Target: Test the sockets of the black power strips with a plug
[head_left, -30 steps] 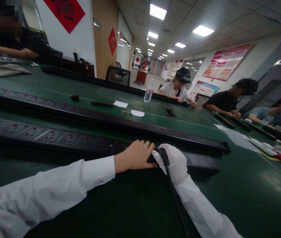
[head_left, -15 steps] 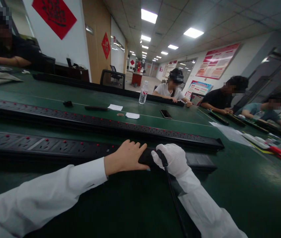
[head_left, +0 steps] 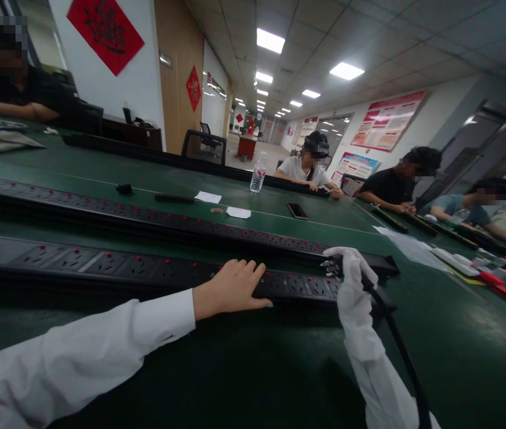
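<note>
Two long black power strips lie across the table. My bare left hand (head_left: 235, 286) is laid over the nearer power strip (head_left: 123, 267), its fingers curving over the top and its thumb along the near edge. My gloved right hand (head_left: 352, 274) is closed on a black plug (head_left: 337, 262) whose metal prongs point left. From the plug a thick black cord (head_left: 398, 339) runs down along my right forearm. The plug hangs above the right part of the nearer strip, apart from its sockets. The farther power strip (head_left: 164, 215) has red buttons along it.
On the green table (head_left: 449, 322) beyond the strips are a water bottle (head_left: 258, 173), a phone (head_left: 297, 210), two white paper pieces (head_left: 239, 213) and a small black part (head_left: 124, 189). Red and white parts (head_left: 489, 275) lie at right. Several people sit around the table.
My right hand has lifted and moved right with the plug, whose prongs now show. The nearer strip has slid right under my left hand, which stays on it.
</note>
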The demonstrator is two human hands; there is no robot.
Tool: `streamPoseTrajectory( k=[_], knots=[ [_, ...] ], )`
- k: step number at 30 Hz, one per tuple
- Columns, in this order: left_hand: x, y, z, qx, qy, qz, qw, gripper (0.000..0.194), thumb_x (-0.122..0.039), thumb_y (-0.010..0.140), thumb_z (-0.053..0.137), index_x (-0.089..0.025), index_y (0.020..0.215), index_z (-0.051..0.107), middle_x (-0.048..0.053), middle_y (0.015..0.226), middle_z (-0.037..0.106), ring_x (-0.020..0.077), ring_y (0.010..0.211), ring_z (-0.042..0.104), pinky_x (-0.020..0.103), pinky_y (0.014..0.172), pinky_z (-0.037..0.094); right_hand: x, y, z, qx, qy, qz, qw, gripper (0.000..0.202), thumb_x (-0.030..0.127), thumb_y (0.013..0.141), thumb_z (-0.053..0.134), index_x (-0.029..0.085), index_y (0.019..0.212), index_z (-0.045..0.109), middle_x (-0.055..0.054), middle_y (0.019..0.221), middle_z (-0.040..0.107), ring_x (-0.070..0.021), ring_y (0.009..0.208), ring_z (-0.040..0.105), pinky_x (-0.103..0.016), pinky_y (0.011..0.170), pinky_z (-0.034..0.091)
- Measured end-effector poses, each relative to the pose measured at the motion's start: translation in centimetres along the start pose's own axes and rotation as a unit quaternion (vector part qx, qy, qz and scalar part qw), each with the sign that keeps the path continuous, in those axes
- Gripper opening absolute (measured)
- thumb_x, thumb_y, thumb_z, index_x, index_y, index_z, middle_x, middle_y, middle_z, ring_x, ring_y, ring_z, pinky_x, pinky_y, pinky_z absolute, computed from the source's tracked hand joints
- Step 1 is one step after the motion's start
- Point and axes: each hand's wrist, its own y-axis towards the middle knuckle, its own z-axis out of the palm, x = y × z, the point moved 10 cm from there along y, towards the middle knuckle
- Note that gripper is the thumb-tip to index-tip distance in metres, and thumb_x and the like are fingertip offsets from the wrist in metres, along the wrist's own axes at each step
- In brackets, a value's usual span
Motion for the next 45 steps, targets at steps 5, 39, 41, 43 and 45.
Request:
streamPoseTrajectory(
  k=[5,39,41,43,45],
  knots=[
    [0.0,-0.1,-0.3,-0.007,0.001,-0.001,1.0,0.072,-0.069,0.071,0.032,-0.013,0.115,0.044,0.013,0.093,0.058,0.0269,0.08,0.057,0.036,0.067,0.041,1.1,-2.3,6.0,0.146,-0.119,-0.017,0.982,0.025,0.04,0.084,0.037,0.022,0.083,0.055,0.003,0.06,0.057,-0.0094,0.052,0.052,-0.019,0.053,0.037],
    [-0.1,-0.1,0.0,0.003,-0.002,0.009,1.0,0.071,-0.068,0.073,0.031,-0.013,0.114,0.043,0.013,0.1,0.056,0.0264,0.084,0.055,0.035,0.067,0.04,1.6,-5.1,10.9,0.229,-0.327,-0.191,0.897,0.027,0.039,0.085,0.036,0.02,0.077,0.055,0.0,0.066,0.056,-0.0107,0.063,0.049,-0.021,0.061,0.028],
    [-0.1,-0.1,0.1,0.004,-0.003,0.009,1.0,0.07,-0.068,0.072,0.031,-0.013,0.114,0.043,0.013,0.1,0.055,0.0264,0.085,0.055,0.035,0.068,0.04,1.4,-5.2,10.8,0.232,-0.322,-0.183,0.899,0.027,0.04,0.084,0.037,0.021,0.077,0.055,0.0,0.066,0.056,-0.0108,0.062,0.049,-0.021,0.061,0.029],
    [-0.1,-0.1,0.1,0.002,-0.003,0.009,1.0,0.07,-0.068,0.073,0.031,-0.013,0.114,0.043,0.013,0.1,0.055,0.0266,0.084,0.055,0.036,0.068,0.04,1.3,-5.1,10.7,0.23,-0.316,-0.176,0.903,0.026,0.041,0.083,0.038,0.021,0.079,0.055,0.0,0.067,0.056,-0.0111,0.063,0.05,-0.021,0.061,0.029],
    [-0.1,-0.1,0.0,-0.001,-0.003,0.009,1.0,0.07,-0.068,0.073,0.03,-0.013,0.115,0.043,0.013,0.1,0.055,0.0269,0.084,0.055,0.036,0.068,0.04,1.3,-5.0,10.5,0.23,-0.307,-0.17,0.908,0.025,0.041,0.083,0.04,0.021,0.081,0.055,0.0,0.068,0.056,-0.0115,0.065,0.051,-0.021,0.062,0.03]
  ],
)
